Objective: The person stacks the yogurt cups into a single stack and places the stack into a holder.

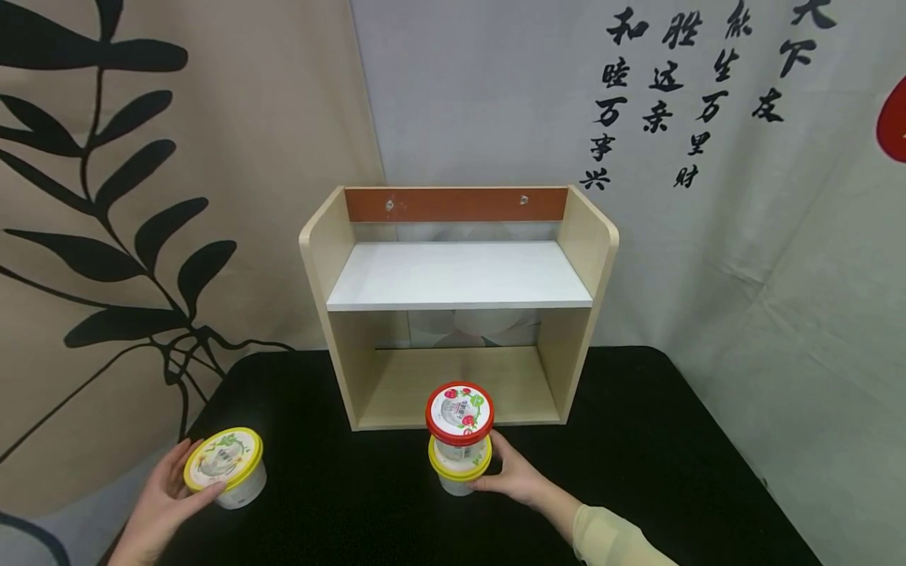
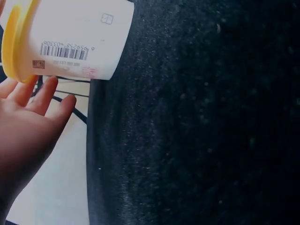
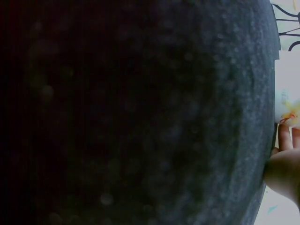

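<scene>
At the left side of the black table, my left hand (image 1: 161, 491) grips a white tub with a yellow lid (image 1: 225, 460), thumb and fingers on opposite sides of its rim. The left wrist view shows the tub's barcoded wall (image 2: 79, 35), tilted, above the curled fingers (image 2: 44, 96). In the middle, my right hand (image 1: 520, 475) holds a second yellow-lidded tub (image 1: 456, 473) from its right side. A red-lidded tub (image 1: 460, 414) stands on top of that one. Only a sliver of a white tub (image 3: 287, 86) and the hand (image 3: 285, 171) shows in the right wrist view.
Behind the stacked tubs stands a two-level wooden shelf unit (image 1: 340, 346) with a white upper board (image 1: 460, 275) and a brown back rail (image 1: 460, 205). The black table (image 1: 637, 472) extends on both sides. Printed fabric (image 1: 481, 94) hangs behind it.
</scene>
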`<state>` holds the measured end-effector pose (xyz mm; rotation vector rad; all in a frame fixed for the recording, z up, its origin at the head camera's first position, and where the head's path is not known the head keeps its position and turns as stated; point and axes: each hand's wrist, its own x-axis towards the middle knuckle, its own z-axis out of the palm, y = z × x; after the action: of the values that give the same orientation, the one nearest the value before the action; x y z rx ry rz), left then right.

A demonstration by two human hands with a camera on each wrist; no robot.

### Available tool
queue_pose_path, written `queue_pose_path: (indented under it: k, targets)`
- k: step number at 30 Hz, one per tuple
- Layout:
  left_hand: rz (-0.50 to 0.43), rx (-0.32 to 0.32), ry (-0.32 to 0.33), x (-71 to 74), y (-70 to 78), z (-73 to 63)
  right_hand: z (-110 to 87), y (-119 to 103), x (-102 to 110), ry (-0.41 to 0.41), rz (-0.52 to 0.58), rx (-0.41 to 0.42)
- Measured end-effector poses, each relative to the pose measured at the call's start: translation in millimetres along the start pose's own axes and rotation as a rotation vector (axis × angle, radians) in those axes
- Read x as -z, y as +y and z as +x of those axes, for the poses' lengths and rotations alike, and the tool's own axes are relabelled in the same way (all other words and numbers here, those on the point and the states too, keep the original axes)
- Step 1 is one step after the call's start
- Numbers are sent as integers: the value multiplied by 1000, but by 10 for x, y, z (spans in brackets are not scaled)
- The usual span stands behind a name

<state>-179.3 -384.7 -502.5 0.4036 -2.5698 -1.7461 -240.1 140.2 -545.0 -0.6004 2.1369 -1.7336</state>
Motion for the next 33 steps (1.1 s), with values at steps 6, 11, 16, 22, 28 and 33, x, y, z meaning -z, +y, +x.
queue_pose_path:
  k: [6,11,16,22,28,33]
  targets:
    - [-32,33,-88,45,-43,29,-6,5,-9,-1,2,1]
    - [-29,31,-126,53,-79,47,-4,-4,-8,0,8,-1]
    - [-27,36,-109,32,-104,64,-3,5,-6,-2,1,5]
    - [-32,13,-107,5,-136,73,-2,12,-7,-4,4,5]
    - [-48,44,-100,0,-145,85,8,36,0,-2,-2,14]
    - [-40,56,-81,-3,-150,90,7,47,8,-1,7,9]
